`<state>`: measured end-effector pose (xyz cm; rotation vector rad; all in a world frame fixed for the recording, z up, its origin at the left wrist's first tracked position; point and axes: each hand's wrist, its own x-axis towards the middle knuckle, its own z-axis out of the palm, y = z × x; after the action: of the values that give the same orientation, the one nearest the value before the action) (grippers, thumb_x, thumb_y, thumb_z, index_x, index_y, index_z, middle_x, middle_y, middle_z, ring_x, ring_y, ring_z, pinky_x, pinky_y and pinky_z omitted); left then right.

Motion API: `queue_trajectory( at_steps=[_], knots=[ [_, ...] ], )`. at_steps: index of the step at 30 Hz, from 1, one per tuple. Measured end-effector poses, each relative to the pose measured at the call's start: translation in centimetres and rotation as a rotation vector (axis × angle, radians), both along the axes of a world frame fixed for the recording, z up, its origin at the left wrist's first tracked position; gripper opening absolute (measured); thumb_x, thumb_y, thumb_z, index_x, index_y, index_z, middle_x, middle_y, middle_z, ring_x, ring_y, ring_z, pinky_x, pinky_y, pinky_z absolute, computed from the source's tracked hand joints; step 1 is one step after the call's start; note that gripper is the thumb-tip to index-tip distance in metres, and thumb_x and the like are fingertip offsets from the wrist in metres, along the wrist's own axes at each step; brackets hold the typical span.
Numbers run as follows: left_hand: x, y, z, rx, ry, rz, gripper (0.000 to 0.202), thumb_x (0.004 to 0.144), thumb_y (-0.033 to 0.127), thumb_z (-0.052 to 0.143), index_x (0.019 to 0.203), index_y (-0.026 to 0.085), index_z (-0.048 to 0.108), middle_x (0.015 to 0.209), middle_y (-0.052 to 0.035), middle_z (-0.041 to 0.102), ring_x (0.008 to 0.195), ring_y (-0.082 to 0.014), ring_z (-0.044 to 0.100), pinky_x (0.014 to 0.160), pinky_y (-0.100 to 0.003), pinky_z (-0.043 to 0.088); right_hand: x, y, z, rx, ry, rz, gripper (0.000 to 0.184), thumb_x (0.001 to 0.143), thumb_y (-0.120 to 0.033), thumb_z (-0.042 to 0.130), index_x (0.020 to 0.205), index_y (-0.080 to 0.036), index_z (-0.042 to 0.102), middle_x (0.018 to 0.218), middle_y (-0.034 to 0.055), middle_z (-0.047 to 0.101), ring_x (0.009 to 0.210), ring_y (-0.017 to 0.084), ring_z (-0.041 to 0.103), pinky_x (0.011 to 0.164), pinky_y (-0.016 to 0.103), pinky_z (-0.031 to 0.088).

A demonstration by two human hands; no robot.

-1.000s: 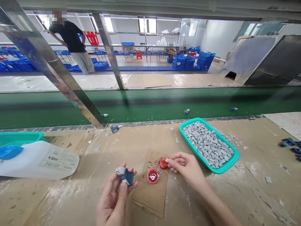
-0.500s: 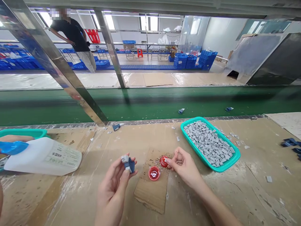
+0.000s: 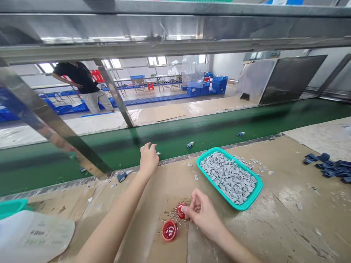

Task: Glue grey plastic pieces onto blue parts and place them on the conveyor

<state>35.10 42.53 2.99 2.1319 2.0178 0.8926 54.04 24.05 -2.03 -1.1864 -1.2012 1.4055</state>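
Two bare hands work well apart over a worn tan workbench. The left hand is stretched out to the bench's far edge, palm down and loosely open, its fingers curling just past the edge above a green conveyor belt. It holds nothing that shows; a small pale fragment lies just beside the fingertips, and a dark blue plastic part sits on the edge to its left.

The right hand rests low near the bench's middle, closed into a pinch, with its fingertips gripping a red plastic cap at the hand's left side. That cap is round, so it has no long axis, and it sits on a rough cardboard sheet. A second red plastic cap lies just nearer the bench's front edge, hollow side up, with brown crumbs scattered around both.

Beyond the right hand, a teal rectangular plastic tray runs diagonally, heaped with small grey rectangular pieces — dark blue parts lie in a cluster at the bench's right side.
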Motion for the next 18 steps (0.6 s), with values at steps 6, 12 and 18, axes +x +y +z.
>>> queue_trajectory(
  at_steps=[6,12,18],
  knots=[
    [8.0,4.8,-1.4,-0.113,0.030,-0.185,0.030,0.086,0.032,0.055,0.111,0.016,0.056,0.116,-0.0090,0.057,0.103,-0.0229,0.056,0.086,-0.046,0.045,-0.2,0.2,-0.5,0.005,-0.008,-0.024,0.031,0.072,-0.026,0.064,0.073,-0.023,0.033,0.053,-0.0080,0.052,0.049,0.014,0.055,0.048,0.021,0.034],
    [10.6,6.6,-1.9,-0.215,-0.117,-0.220,0.031,0.086,0.030,0.055,0.113,0.016,0.055,0.114,-0.0089,0.057,0.096,-0.0213,0.058,0.080,-0.042,0.049,-0.6,0.6,-1.0,-0.012,0.030,-0.018,0.038,0.067,-0.025,0.068,0.070,-0.024,0.030,0.050,-0.0096,0.047,0.044,0.010,0.047,0.044,0.019,0.029],
    [6.7,1.1,0.6,-0.189,-0.444,-0.264,0.032,0.088,0.030,0.051,0.115,0.014,0.055,0.113,-0.0102,0.061,0.100,-0.0217,0.059,0.084,-0.042,0.049,0.0,0.2,0.5,0.001,0.120,-0.012,0.036,0.073,-0.032,0.067,0.073,-0.023,0.032,0.052,-0.0086,0.051,0.049,0.013,0.054,0.047,0.020,0.035]
  ],
)
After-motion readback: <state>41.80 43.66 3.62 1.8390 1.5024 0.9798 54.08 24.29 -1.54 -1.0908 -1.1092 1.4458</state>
